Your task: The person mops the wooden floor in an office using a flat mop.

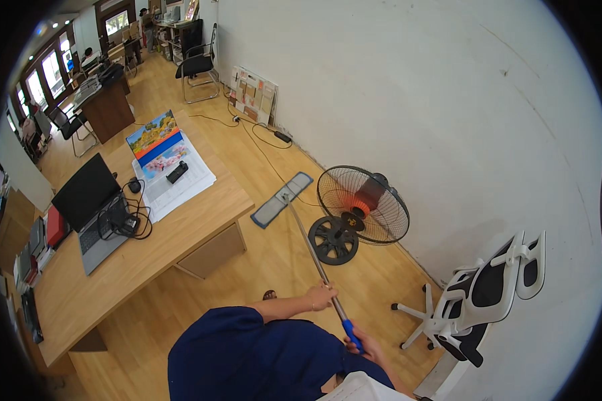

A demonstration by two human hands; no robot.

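A flat mop (303, 230) with a long metal pole slants away from me across the wooden floor. My left hand (321, 296) is closed round the pole partway up. Lower down, my right hand (366, 344) grips the blue handle end. The mop's wide grey head with blue edging (271, 208) lies flat on the floor, between the desk and the fan. Just right of the pole stands a fan (363, 206) with a black wire cage and a round black base; the pole passes close beside that base.
The wooden desk (214, 194) at left bears a laptop (100, 214), cables, papers and a calendar. A white-and-black swivel chair (475, 301) stands against the right wall. Cords (264, 157) trail over the floor near sample boards (253, 95). Other people, desks and chairs are far back.
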